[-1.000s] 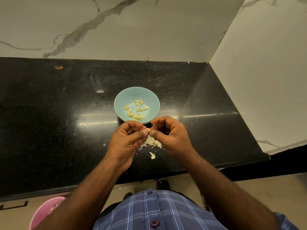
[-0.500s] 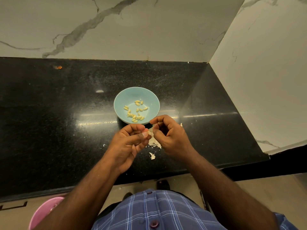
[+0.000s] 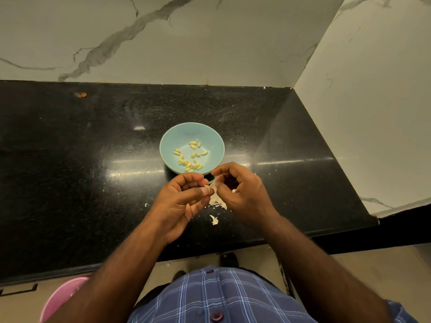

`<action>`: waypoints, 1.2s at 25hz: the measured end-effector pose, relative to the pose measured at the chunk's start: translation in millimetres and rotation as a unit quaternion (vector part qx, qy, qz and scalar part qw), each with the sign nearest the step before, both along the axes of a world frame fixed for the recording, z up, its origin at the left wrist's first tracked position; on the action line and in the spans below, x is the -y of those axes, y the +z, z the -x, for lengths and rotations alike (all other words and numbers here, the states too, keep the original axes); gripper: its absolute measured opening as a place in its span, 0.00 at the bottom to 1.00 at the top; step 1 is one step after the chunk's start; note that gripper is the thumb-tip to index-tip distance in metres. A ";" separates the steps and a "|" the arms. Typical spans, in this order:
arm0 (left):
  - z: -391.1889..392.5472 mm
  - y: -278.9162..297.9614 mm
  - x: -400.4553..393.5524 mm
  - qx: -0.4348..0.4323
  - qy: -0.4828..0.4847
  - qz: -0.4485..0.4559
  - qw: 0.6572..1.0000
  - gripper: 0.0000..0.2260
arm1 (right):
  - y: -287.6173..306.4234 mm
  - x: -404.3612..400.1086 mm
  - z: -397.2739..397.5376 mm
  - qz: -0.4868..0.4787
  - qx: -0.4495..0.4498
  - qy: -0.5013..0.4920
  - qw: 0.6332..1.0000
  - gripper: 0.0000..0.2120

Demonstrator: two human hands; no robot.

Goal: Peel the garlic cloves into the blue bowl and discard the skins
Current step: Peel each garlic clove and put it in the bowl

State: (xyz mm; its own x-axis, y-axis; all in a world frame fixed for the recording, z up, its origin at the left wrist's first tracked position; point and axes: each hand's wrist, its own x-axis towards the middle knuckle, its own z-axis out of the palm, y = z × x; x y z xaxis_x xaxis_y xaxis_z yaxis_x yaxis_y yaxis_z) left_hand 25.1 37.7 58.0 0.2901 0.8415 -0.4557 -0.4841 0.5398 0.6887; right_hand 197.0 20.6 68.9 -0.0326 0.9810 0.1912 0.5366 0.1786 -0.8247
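A blue bowl [image 3: 179,136] sits mid-counter with several peeled garlic cloves [image 3: 190,157] in it. Just in front of the bowl my left hand [image 3: 180,201] pinches a small garlic clove [image 3: 207,189] between thumb and fingers. My right hand [image 3: 242,192] is next to it, fingers curled, pinching a strip of the clove's skin [image 3: 213,186]. A small heap of pale skins [image 3: 218,201] lies on the counter under my hands, with one loose piece [image 3: 214,220] nearer the front edge.
The black stone counter [image 3: 81,171] runs to marble walls at the back and right. Its front edge is just below my wrists. A pink bin [image 3: 60,299] stands on the floor at the lower left. An orange speck [image 3: 81,94] lies far back left.
My right hand has drawn slightly away from the left and up toward the bowl's rim, pulling skin off the clove. The left hand has stayed nearly still.
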 end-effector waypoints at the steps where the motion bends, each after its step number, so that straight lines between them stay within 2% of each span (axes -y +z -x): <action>1: 0.6 -1.1 -0.8 -0.011 0.001 -0.002 1.000 0.15 | 0.1 -1.2 -2.2 0.001 -0.001 -0.021 1.000 0.08; 4: 3.6 -4.4 -2.8 -0.028 0.003 0.005 1.000 0.13 | -3.0 -7.0 -13.9 0.013 0.028 -0.058 0.998 0.08; 10: 4.9 -6.8 -4.5 -0.048 0.006 0.019 0.999 0.11 | -17.1 -9.8 -25.6 0.059 0.137 -0.036 0.988 0.08; 14: 4.4 -8.0 -6.0 -0.084 0.009 0.009 0.996 0.10 | -14.1 -9.5 -28.9 0.105 0.109 -0.068 0.986 0.09; 17: 3.8 -8.2 -5.9 -0.117 0.004 -0.007 0.993 0.10 | -11.9 -9.6 -29.5 0.100 0.120 -0.094 0.983 0.08; 22: -0.6 -8.4 -5.8 -0.151 -0.012 -0.065 0.986 0.10 | -7.9 -5.8 -9.5 0.136 0.078 0.029 0.987 0.13; 24: -2.0 -9.4 -5.9 -0.167 -0.010 -0.077 0.983 0.06 | -11.1 -6.0 -1.9 0.145 0.085 0.031 0.985 0.11; 26: 2.3 -12.9 -7.7 -0.274 -0.027 -0.118 0.954 0.02 | -12.0 -9.6 -3.9 0.159 0.074 -0.019 0.984 0.07; 28: 11.8 -17.9 -10.5 -0.408 -0.077 -0.192 0.889 0.08 | -9.4 -13.8 -9.6 0.168 0.063 -0.060 0.982 0.05; 30: 20.1 -17.2 -12.2 -0.482 -0.112 -0.230 0.838 0.11 | -5.8 -16.8 -12.2 0.157 0.057 -0.074 0.983 0.03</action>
